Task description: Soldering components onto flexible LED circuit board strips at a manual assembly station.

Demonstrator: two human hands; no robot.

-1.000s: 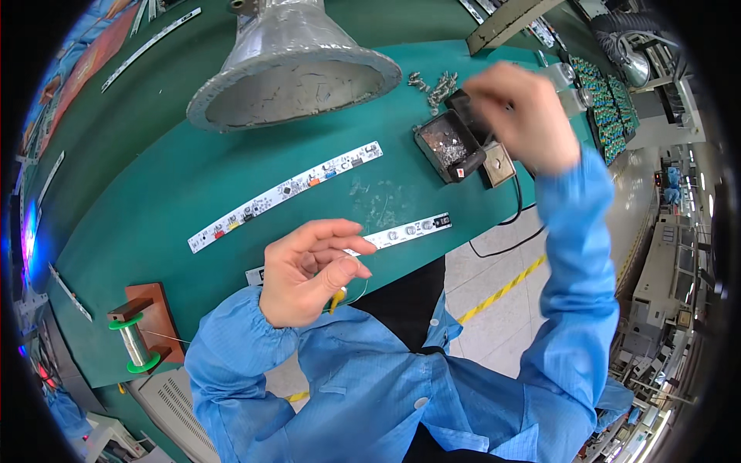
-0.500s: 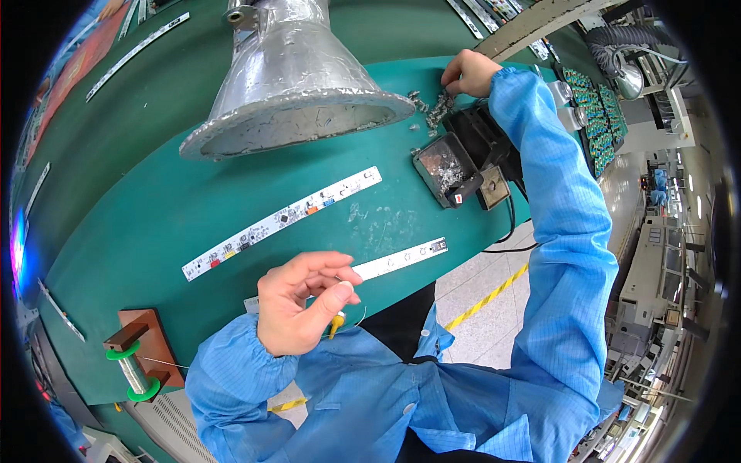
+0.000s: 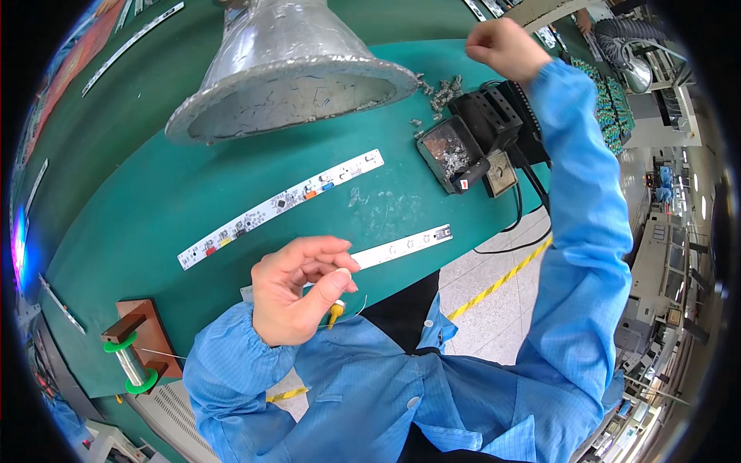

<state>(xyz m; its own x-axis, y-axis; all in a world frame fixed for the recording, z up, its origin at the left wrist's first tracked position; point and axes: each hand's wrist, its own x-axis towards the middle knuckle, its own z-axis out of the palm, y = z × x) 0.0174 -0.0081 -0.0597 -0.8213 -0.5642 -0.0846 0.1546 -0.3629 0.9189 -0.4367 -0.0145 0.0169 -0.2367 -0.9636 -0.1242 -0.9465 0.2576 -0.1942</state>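
The left hand [image 3: 297,293] hangs near the close edge of the table [image 3: 139,255]. Its fingers bend in loosely, and the thumb tip is close to the fingertips. I can't tell if they touch or pinch anything. Just below this hand, by the close edge, is a small yellow thing [image 3: 336,313]. At the left close corner, a spool of silver wire [image 3: 133,369] with green ends leans by a red-brown wooden stand [image 3: 154,332].

A white strip [image 3: 405,247] lies along the close edge, and the left hand hides part of it. Farther in, a longer white strip [image 3: 282,204] lies on a slant. It has red, yellow, black, orange and blue bits on it.

Near the right edge sits a small square tray [image 3: 502,176]. Beside it is an open black box [image 3: 437,163] with shiny scraps inside. Behind these is a black stand [image 3: 494,112]. A loose pile of silver bits [image 3: 446,94] lies toward the far edge.

The right hand [image 3: 509,48] is up past the black stand, toward the far right corner. Its fingers curl in, and I can't see if it holds anything. A big silver hood [image 3: 293,77] hangs over the far edge.
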